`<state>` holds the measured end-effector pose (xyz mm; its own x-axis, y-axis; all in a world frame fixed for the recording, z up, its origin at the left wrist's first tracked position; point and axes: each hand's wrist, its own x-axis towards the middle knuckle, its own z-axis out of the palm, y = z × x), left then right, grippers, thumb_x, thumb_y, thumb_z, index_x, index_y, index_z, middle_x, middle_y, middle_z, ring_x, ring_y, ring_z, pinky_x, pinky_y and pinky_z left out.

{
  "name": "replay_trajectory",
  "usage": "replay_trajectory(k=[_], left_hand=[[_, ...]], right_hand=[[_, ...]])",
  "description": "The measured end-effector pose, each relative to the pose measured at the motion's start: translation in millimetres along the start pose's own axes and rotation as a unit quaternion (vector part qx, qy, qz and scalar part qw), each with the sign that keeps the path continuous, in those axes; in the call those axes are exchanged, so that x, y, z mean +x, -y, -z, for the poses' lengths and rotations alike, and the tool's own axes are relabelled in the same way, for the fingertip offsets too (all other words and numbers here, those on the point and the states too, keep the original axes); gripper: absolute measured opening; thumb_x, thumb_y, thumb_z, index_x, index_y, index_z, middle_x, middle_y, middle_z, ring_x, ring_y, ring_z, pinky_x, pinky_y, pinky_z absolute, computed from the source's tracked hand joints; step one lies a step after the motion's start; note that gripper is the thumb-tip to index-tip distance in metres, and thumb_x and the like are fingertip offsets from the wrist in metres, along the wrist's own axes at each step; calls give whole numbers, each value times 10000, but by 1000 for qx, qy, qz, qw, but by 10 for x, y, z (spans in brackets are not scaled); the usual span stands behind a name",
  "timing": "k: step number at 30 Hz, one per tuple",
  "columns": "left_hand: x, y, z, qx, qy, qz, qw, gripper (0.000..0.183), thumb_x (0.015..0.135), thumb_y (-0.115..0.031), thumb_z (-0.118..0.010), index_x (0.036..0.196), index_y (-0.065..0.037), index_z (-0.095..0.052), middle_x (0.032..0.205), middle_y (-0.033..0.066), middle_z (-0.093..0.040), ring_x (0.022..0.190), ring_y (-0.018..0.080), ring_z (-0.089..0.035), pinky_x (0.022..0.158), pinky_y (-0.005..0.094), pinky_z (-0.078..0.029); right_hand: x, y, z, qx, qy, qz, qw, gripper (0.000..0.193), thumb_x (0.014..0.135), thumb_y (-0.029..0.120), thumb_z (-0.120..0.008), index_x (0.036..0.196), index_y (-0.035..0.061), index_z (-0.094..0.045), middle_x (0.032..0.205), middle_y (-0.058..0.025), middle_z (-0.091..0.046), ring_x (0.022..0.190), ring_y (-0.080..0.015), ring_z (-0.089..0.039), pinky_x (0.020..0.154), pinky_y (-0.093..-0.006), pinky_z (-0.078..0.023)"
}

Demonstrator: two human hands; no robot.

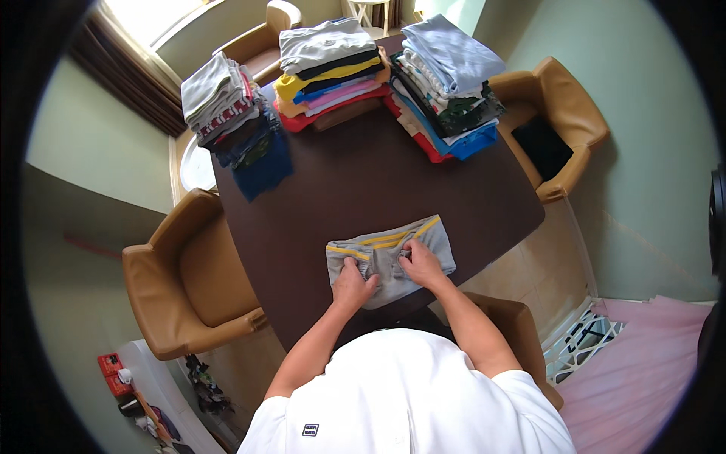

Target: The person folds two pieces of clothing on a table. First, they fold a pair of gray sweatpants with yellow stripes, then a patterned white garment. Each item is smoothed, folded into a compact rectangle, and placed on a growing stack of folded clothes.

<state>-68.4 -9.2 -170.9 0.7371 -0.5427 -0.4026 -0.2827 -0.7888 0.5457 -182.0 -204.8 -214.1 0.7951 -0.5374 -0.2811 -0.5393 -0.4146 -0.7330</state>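
A grey garment (389,286) with yellow stripes lies partly folded at the near edge of the dark table. Its gathered, cuff-like ends turn inward over the middle; I cannot tell whether it is a top or trousers. On its left part, my left hand (354,286) has its fingers curled into the gathered cloth. My right hand (422,265) grips the cloth on the right side, by the other gathered end. Both hands are closed, with a narrow gap of grey cloth between them.
Along the far side of the brown table (340,181) stand a left clothes stack (227,106), a middle clothes stack (333,72) and a right clothes stack (446,83). Tan armchairs flank it, including a left chair (200,272) and a right chair (560,113) holding a black item.
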Motion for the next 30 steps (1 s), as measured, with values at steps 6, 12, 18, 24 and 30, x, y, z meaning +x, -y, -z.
replay_trajectory(k=[6,12,18,24,30], left_hand=[[26,-104,36,41,18,16,999,686,816,-403,-799,1221,20,-444,1130,298,-680,1024,479,-694,888,543,-547],[70,-206,60,49,15,32,998,686,764,-350,-783,1228,34,-454,1061,298,-709,1005,468,-705,891,536,-551],[105,-134,103,34,10,46,998,726,766,-362,-780,1299,36,-488,1118,264,-723,1056,423,-709,912,491,-552],[76,-308,97,120,25,24,992,656,806,-403,-783,1189,40,-487,1004,282,-731,969,446,-726,859,519,-573],[119,-335,24,151,12,17,988,559,813,-326,-742,1152,38,-488,992,289,-731,954,468,-722,856,529,-577]], right_hand=[[-4,-65,-57,-14,-40,36,998,318,891,238,-717,1119,63,-582,1064,-172,-672,979,-372,-666,842,-470,-528],[20,-103,-62,-25,-22,22,999,338,897,253,-711,1155,80,-580,1109,-179,-668,1041,-394,-655,881,-497,-526],[-10,39,-2,-39,0,7,999,437,872,313,-746,1190,71,-568,1181,-188,-653,1093,-401,-654,914,-511,-533],[-153,457,48,-147,-7,-21,989,554,823,322,-783,1211,23,-523,1189,-245,-616,1069,-436,-659,890,-529,-565],[-64,349,-157,-172,-40,-26,984,458,832,205,-690,1185,-26,-511,1144,-278,-611,1028,-459,-667,876,-534,-573]])
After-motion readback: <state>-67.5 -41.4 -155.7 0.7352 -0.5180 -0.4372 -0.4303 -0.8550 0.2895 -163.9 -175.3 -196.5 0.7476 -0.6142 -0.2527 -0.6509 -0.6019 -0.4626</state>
